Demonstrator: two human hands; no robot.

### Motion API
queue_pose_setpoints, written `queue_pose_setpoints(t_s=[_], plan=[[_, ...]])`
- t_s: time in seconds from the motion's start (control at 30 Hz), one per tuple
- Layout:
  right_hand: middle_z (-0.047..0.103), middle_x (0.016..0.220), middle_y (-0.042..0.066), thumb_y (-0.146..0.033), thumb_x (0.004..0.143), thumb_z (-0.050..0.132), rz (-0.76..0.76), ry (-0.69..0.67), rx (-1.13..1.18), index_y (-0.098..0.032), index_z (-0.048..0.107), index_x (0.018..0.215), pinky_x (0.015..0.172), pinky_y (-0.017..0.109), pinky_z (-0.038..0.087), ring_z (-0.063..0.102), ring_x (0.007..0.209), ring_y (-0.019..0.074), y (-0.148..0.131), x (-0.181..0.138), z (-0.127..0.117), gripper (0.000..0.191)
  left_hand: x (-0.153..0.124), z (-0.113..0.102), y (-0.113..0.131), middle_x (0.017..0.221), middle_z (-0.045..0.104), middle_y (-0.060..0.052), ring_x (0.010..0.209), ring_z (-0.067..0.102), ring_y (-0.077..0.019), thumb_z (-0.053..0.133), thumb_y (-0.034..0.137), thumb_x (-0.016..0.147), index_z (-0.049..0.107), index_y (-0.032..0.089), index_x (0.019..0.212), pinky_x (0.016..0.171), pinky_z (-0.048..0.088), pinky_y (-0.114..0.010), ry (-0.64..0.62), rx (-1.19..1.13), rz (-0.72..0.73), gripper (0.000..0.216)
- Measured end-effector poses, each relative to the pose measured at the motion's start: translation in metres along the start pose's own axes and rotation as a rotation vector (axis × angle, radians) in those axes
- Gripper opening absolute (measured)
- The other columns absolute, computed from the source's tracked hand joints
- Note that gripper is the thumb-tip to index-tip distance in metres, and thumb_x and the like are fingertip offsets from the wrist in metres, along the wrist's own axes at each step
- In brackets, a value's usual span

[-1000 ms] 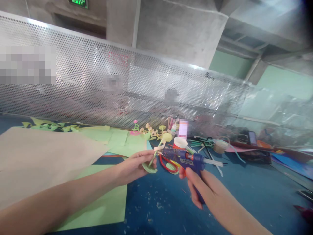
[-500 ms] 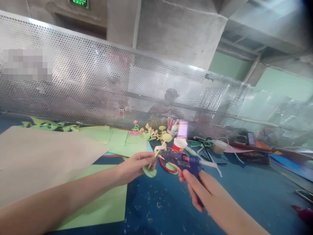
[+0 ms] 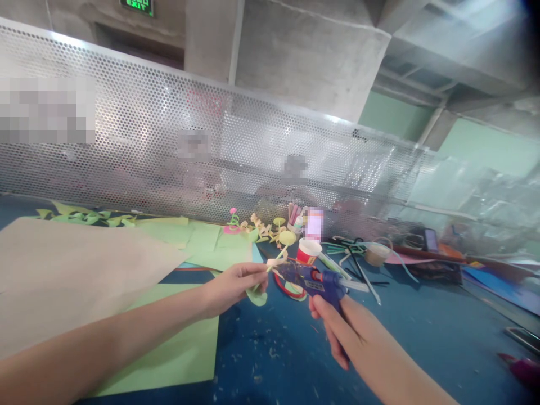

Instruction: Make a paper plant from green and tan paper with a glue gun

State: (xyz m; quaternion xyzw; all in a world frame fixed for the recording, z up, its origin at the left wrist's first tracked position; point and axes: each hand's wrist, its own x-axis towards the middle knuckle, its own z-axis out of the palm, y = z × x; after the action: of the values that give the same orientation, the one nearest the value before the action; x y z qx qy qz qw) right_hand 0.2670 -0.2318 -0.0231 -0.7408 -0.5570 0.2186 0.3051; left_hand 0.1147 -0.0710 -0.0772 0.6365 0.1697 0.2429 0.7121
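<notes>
Between the fingertips of my left hand [image 3: 236, 287] is a small paper flower [image 3: 287, 238], with a round yellow-green top, a thin stem and a pale curl of paper around it. Its green paper base [image 3: 256, 297] hangs below my fingers. My right hand [image 3: 337, 326] is wrapped around the handle of a blue hot glue gun [image 3: 323, 284], with a clear glue stick [image 3: 355, 285] poking out of its back. The gun's nozzle points left, at the pale curl near the stem; whether it touches cannot be made out.
Green paper sheets [image 3: 181, 354] and a large beige sheet [image 3: 76, 270] cover the table's left side. Behind my hands stand a red-and-white paper cup [image 3: 309, 251] and small paper flowers [image 3: 261, 228]. A red ring [image 3: 289, 288] lies under the gun. A perforated metal screen [image 3: 139, 124] closes off the back.
The glue gun has shifted slightly left and down, and the pale curl sits a little lower on the stem. My left hand has hardly moved.
</notes>
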Motion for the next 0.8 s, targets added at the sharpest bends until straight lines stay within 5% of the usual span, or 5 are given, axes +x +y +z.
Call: queue_pose_setpoints(t_s=[0.37,0.6,0.7,0.8], plan=[[0.045,0.046,-0.004,-0.054,0.083,0.029,-0.004,-0.011,0.013,-0.016,0.050,0.103,0.048,0.024,0.043,0.048,0.042,0.0116,0.002,0.003,0.001,0.047,0.001,-0.001,-0.004,0.070,0.053,-0.002,0.062,0.043,-0.0105,0.053,0.040,0.079,0.059,0.015,0.078,0.056,0.029,-0.023,-0.019,0.035,0.005,0.027],[0.045,0.044,-0.005,-0.057,0.083,0.026,0.037,-0.022,0.018,-0.017,0.052,0.086,0.048,0.023,0.042,0.047,0.041,0.0110,0.005,-0.002,-0.006,0.048,0.002,-0.003,-0.004,0.069,0.052,-0.001,0.062,0.042,-0.0101,0.053,0.041,0.078,0.057,0.015,0.075,0.060,0.030,-0.023,-0.019,0.039,-0.006,0.028],[0.048,0.046,-0.003,-0.057,0.084,0.023,0.011,0.072,-0.069,-0.018,0.054,0.090,0.048,0.026,0.043,0.049,0.041,0.0133,0.029,-0.003,-0.026,0.050,0.001,-0.003,-0.002,0.069,0.051,0.000,0.062,0.042,-0.0096,0.053,0.041,0.078,0.056,0.014,0.072,0.061,0.030,-0.023,-0.024,0.023,-0.003,0.028],[0.057,0.060,0.004,-0.057,0.079,0.034,-0.147,0.334,-0.420,-0.020,0.058,0.092,0.058,0.031,0.047,0.058,0.058,0.0199,0.080,0.006,-0.049,0.046,0.000,-0.003,-0.001,0.070,0.051,0.000,0.063,0.041,-0.0095,0.052,0.041,0.079,0.056,0.014,0.073,0.061,0.030,-0.023,-0.039,-0.004,0.016,0.028]])
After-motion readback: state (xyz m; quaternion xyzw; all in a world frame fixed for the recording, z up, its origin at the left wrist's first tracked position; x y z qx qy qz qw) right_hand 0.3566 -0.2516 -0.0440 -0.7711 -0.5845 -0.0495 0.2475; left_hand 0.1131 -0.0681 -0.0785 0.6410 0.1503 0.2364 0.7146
